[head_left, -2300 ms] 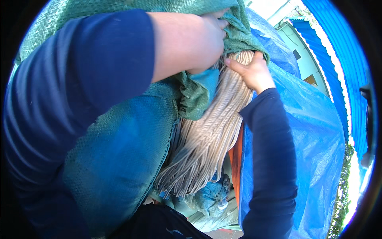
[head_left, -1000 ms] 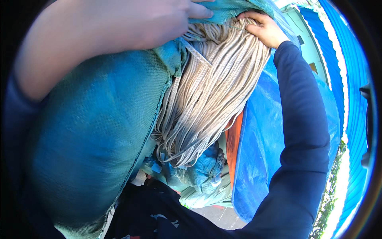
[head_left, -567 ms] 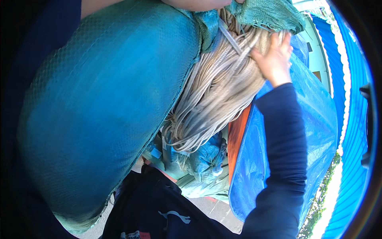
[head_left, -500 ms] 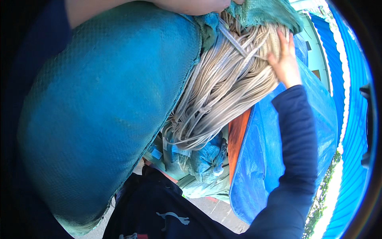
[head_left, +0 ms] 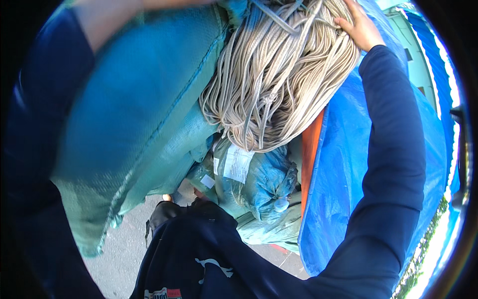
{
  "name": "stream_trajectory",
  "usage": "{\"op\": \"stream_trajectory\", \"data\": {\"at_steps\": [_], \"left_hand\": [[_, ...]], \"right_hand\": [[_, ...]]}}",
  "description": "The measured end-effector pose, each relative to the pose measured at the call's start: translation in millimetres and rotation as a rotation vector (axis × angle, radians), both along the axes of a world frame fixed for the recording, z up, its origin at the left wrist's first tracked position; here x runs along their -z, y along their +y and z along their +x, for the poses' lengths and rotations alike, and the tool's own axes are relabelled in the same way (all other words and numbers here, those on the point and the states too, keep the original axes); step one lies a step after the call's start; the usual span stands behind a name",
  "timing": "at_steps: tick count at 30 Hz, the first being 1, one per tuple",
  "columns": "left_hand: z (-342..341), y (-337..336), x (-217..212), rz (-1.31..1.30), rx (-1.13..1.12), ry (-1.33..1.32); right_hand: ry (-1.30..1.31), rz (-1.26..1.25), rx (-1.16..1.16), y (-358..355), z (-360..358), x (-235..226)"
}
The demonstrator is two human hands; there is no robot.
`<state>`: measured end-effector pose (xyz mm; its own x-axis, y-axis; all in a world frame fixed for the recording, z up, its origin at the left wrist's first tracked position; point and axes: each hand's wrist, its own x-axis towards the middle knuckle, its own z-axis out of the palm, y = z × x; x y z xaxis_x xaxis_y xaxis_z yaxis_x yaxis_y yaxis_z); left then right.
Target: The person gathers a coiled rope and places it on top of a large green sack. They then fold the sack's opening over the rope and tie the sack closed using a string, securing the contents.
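Note:
A large bundle of pale braided rope [head_left: 279, 74] spills from the mouth of a bulging blue-green woven sack [head_left: 144, 94]. Strands hang in long loops, with a knot near the middle. My right hand [head_left: 364, 31] lies against the bundle's upper right side, thumb and fingers apart and stretched over the strands. Across the sack's top reaches my left forearm [head_left: 114, 17], blurred. The left hand is at the upper edge near the sack's mouth, its fingers out of the picture.
Below the rope sits a tied green-blue bag [head_left: 264, 184] with a white paper label [head_left: 238, 163]. A blue tarp [head_left: 343, 164] with an orange edge [head_left: 311, 149] stands at the right. Grey pavement [head_left: 129, 239] shows below, and blue corrugated sheeting [head_left: 433, 55] lies at the far right.
More rope is exposed, and the bundle sits higher in view. The sack has tilted, showing its lower seam. My right hand has shifted up and right; my left hand has moved left and mostly out of view.

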<state>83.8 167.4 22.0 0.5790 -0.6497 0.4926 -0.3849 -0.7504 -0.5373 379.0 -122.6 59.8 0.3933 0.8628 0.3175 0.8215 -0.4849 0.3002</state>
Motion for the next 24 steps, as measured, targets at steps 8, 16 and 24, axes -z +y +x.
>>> {"op": "stream_trajectory", "data": {"at_steps": [8, 16, 24], "left_hand": [[-48.9, -179.1, 201.4, -0.879, -0.803, 1.394], [6.5, -259.5, 362.4, -2.83, -0.298, 0.218], [-19.5, -249.1, 388.4, -2.778, -0.11, 0.079]], "right_hand": [[0.222, 0.051, -0.138, -7.1, 7.5, -4.3], [0.145, 0.068, -0.23, -1.0, 26.6, -0.7], [0.572, 0.143, -0.213, -0.4, 18.5, -6.4]]}}
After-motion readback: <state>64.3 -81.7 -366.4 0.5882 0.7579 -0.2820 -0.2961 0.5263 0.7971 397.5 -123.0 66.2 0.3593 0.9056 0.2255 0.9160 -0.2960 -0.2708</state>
